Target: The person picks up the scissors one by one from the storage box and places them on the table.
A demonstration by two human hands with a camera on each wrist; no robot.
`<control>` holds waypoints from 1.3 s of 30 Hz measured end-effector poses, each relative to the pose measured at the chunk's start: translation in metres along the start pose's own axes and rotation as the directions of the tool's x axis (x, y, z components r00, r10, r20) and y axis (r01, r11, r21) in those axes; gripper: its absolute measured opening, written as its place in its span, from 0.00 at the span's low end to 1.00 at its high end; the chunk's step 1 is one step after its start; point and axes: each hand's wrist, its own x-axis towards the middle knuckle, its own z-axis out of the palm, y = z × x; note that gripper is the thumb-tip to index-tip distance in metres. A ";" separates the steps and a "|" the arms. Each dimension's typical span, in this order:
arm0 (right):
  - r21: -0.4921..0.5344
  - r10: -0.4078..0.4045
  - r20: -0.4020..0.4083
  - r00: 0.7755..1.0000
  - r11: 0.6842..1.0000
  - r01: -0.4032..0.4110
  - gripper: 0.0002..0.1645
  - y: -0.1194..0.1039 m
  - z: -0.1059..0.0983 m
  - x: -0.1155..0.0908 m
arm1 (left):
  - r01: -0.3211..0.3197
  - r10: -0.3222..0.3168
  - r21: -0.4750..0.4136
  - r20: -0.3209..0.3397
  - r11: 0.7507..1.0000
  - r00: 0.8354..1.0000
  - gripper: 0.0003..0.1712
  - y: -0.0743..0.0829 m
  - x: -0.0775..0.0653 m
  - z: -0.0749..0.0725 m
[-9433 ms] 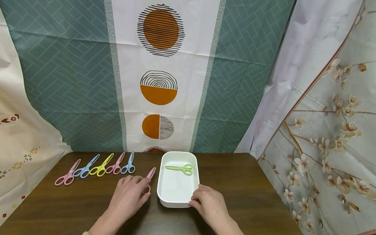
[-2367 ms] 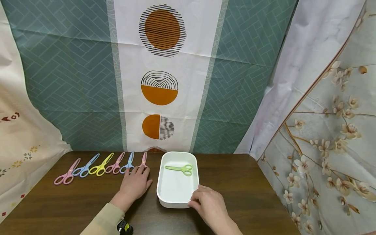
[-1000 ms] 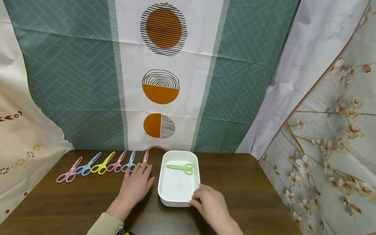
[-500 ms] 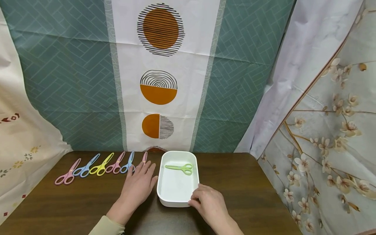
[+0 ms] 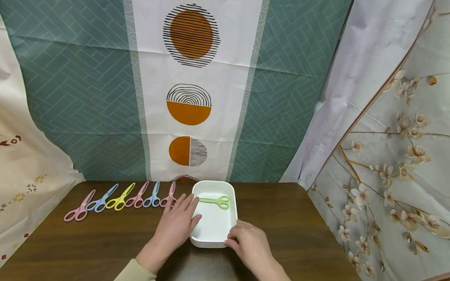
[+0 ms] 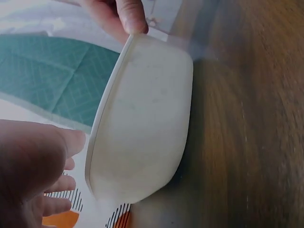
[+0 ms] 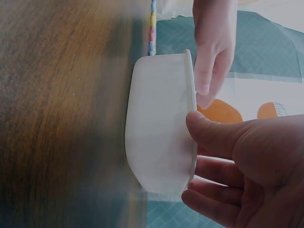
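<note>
A white rectangular tray stands on the table, with light green scissors lying crosswise toward its far end. My right hand holds the tray's near right rim, thumb and fingers at the edge in the right wrist view. Over the tray's left rim hovers my left hand, fingers stretched forward and nothing in them; its fingertips come close to the green blades. Just left of those fingertips lie pink scissors, handles partly covered by the hand. In the left wrist view the left thumb is beside the tray's rim.
Several scissors line the table's far left: pink scissors, blue scissors, yellow scissors, more pink scissors and more blue scissors. The brown wooden table ends at a hanging patterned cloth.
Earlier my left hand held the rightmost pink scissors beside the tray; they now lie at the end of the row. The left hand has moved right, over the tray's rim. The right hand stayed.
</note>
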 end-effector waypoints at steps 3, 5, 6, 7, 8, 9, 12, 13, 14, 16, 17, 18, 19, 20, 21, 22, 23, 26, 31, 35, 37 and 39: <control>-0.006 -0.003 -0.003 1.000 1.000 0.003 0.11 0.000 0.000 0.000 | -0.013 0.013 0.002 0.014 1.000 1.000 0.33 0.004 0.003 0.000; -0.010 -0.003 -0.001 1.000 1.000 0.003 0.10 0.000 0.000 0.000 | -0.026 0.026 0.003 0.022 1.000 0.999 0.33 0.007 0.004 0.001; -0.012 -0.003 0.001 1.000 1.000 0.003 0.10 0.000 0.000 0.000 | -0.033 0.033 0.004 0.026 0.999 0.999 0.33 0.008 0.005 0.001; -0.013 -0.002 0.003 1.000 1.000 0.002 0.10 0.000 -0.001 0.000 | -0.044 0.044 0.008 0.027 0.999 0.999 0.33 0.010 0.006 0.001; -0.014 -0.001 0.006 1.000 1.000 0.001 0.10 0.000 0.000 0.000 | -0.054 0.054 0.012 0.028 0.998 0.998 0.32 0.011 0.007 0.002; -0.015 0.001 0.009 1.000 1.000 -0.001 0.10 0.000 0.000 0.000 | -0.064 0.064 0.015 0.028 0.998 0.998 0.32 0.012 0.007 0.002; -0.016 0.006 0.016 1.000 1.000 -0.006 0.10 0.000 0.000 -0.001 | -0.093 0.092 0.029 0.033 0.995 0.995 0.32 0.016 0.011 0.004; -0.016 0.006 0.014 1.000 1.000 -0.006 0.10 0.000 -0.001 -0.001 | -0.102 0.101 0.033 0.034 0.994 0.994 0.32 0.017 0.013 0.005; -0.018 0.005 0.012 1.000 1.000 -0.005 0.10 0.001 -0.001 -0.001 | -0.110 0.109 0.034 0.037 0.993 0.993 0.32 0.018 0.014 0.006; -0.021 0.001 0.005 1.000 1.000 -0.001 0.10 0.001 -0.001 -0.001 | -0.124 0.122 0.036 0.044 0.992 0.992 0.32 0.021 0.018 0.007; -0.022 -0.001 0.003 1.000 1.000 0.001 0.10 0.000 -0.001 -0.001 | -0.129 0.127 0.038 0.048 0.991 0.991 0.32 0.023 0.019 0.008; -0.023 -0.003 -0.001 1.000 1.000 0.003 0.10 0.001 -0.001 -0.001 | -0.134 0.132 0.040 0.052 0.990 0.990 0.32 0.024 0.021 0.008; -0.021 -0.003 -0.002 1.000 1.000 0.003 0.10 0.000 -0.001 -0.001 | -0.139 0.137 0.045 0.056 0.989 0.989 0.32 0.025 0.022 0.009; -0.021 -0.004 -0.002 1.000 1.000 0.004 0.10 0.000 -0.001 -0.001 | -0.142 0.139 0.048 0.061 0.989 0.988 0.32 0.026 0.024 0.010; -0.022 -0.004 -0.002 1.000 1.000 0.004 0.10 0.001 -0.001 -0.001 | -0.144 0.140 0.051 0.068 0.988 0.988 0.32 0.028 0.025 0.010; -0.021 -0.002 0.000 1.000 1.000 0.002 0.10 0.000 -0.001 -0.001 | -0.145 0.141 0.055 0.074 0.988 0.987 0.32 0.029 0.027 0.011; -0.021 -0.002 0.000 1.000 1.000 0.002 0.10 0.000 -0.001 -0.001 | -0.145 0.141 0.058 0.081 0.988 0.987 0.33 0.030 0.028 0.011; -0.026 0.002 0.005 1.000 1.000 -0.002 0.10 0.000 0.000 0.000 | -0.149 0.144 0.048 0.090 0.988 0.985 0.33 0.033 0.031 0.014; -0.029 0.007 0.014 1.000 1.000 -0.007 0.10 0.001 -0.001 0.000 | -0.167 0.164 0.026 0.101 0.986 0.981 0.32 0.036 0.036 0.017; -0.030 0.000 0.010 1.000 1.000 0.000 0.10 0.002 0.000 0.000 | -0.170 0.167 0.020 0.118 0.985 0.979 0.31 0.038 0.041 0.020; -0.028 -0.005 0.007 1.000 1.000 0.005 0.09 0.002 0.000 0.000 | -0.168 0.164 0.015 0.130 0.986 0.978 0.31 0.038 0.044 0.022; -0.026 -0.007 0.006 1.000 1.000 0.007 0.09 0.002 0.000 0.000 | -0.161 0.158 0.007 0.149 0.987 0.976 0.32 0.039 0.047 0.024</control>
